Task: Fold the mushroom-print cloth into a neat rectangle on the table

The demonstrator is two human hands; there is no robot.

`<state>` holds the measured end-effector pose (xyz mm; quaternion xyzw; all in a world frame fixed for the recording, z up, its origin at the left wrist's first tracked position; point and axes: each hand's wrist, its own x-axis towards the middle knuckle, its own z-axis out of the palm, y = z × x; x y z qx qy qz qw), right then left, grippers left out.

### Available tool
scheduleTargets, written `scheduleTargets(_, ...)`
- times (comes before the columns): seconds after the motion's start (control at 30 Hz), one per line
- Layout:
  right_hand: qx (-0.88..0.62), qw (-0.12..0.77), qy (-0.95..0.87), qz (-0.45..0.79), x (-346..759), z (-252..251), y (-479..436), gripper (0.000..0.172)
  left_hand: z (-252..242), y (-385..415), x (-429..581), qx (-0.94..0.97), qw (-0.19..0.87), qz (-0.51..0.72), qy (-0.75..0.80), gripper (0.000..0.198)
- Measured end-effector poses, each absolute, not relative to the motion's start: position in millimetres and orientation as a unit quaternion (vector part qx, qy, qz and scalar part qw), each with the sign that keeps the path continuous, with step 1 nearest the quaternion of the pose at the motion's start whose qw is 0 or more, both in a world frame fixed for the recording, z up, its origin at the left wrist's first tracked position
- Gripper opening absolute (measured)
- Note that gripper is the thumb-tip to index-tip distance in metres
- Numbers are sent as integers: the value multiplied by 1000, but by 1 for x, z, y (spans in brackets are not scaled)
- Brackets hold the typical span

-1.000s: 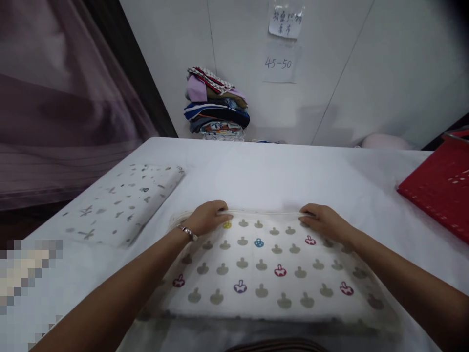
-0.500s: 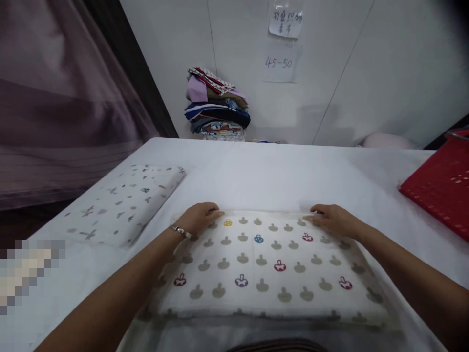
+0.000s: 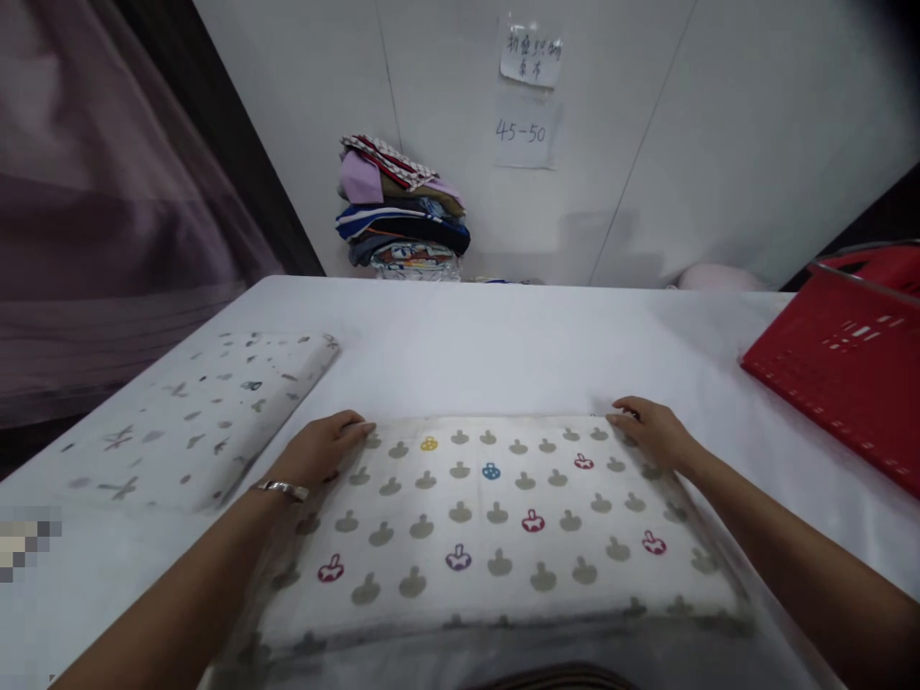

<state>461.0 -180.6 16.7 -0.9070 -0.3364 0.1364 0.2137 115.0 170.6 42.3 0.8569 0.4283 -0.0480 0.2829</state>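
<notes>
A folded white cloth (image 3: 478,517) lies in front of me, printed with grey mushroom shapes and a few red, blue, yellow and purple ones. At its far left corner, my left hand (image 3: 327,448) pinches the edge between thumb and fingers; a metal bracelet circles that wrist. My right hand (image 3: 653,431) grips the far right corner in the same way, its fingertips partly hidden under the edge. The cloth's side edges hang slightly soft and its near edge shows a fold. To the left rests a second folded white cloth (image 3: 216,407) with a leaf-like print.
Both cloths are on a white-covered table (image 3: 460,335). A red plastic basket (image 3: 848,355) stands at the right. Behind the table is a stack of folded fabrics (image 3: 402,211) against the wall, under paper signs (image 3: 523,132). A pinkish curtain (image 3: 107,192) hangs at left.
My left hand has slid left along the far edge to the corner, and my right hand has shifted outward to its corner. The view has turned a little right, showing more of the basket.
</notes>
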Motion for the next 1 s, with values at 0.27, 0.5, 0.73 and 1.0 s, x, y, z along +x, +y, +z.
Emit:
scheduleTargets(0.27, -912, 244, -315, 101, 453, 11, -181, 37, 35, 181, 114, 847, 295, -63, 437, 45)
scheduleTargets(0.5, -910, 253, -324, 59, 457, -7, -184, 38, 36, 175, 114, 864, 240, -48, 440, 41)
scheduleTargets(0.73, -913, 194, -356, 49, 456, -7, -185, 46, 31, 172, 106, 883, 175, -10, 437, 45)
scheduleTargets(1.0, -820, 159, -543, -90, 404, 10, -190, 52, 31, 129, 95, 959, 28, 82, 271, 48)
